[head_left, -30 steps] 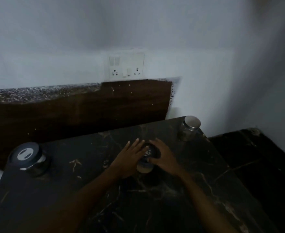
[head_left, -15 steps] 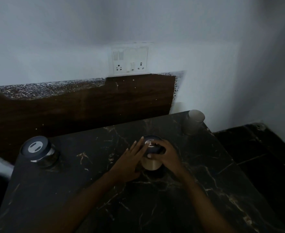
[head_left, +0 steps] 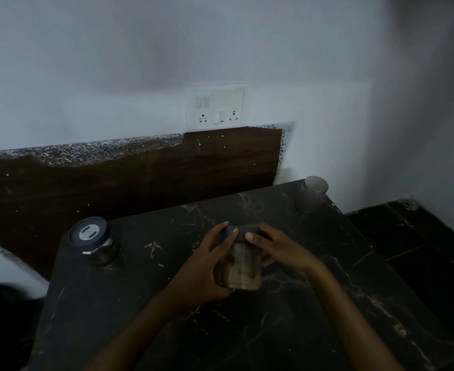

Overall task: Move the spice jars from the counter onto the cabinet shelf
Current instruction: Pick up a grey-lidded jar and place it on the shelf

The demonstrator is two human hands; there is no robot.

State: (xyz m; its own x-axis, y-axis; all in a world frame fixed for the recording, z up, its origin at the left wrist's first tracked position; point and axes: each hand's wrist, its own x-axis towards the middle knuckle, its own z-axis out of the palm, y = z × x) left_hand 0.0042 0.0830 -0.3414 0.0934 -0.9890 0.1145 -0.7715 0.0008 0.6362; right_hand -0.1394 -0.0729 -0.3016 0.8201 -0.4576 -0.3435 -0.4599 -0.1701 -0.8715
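Observation:
A glass spice jar [head_left: 243, 273] with a dark lid and brownish contents is lifted above the black marble counter [head_left: 287, 330]. My left hand [head_left: 207, 266] grips its left side and my right hand [head_left: 276, 250] grips its right side, thumbs on the lid. A second jar [head_left: 93, 241] with a dark lid and a white mark stands at the counter's far left corner. A third jar [head_left: 313, 194] with a plain grey lid stands at the far right corner. No cabinet shelf is in view.
Behind the counter are a dark wooden panel [head_left: 140, 180] and a white wall with a switch and socket plate [head_left: 216, 108]. A lower black marble surface [head_left: 421, 236] lies to the right. The room is dim.
Both hands closed round the middle jar and raised it off the counter toward me. The camera tilted, so the other two jars sit lower and more to the right in view.

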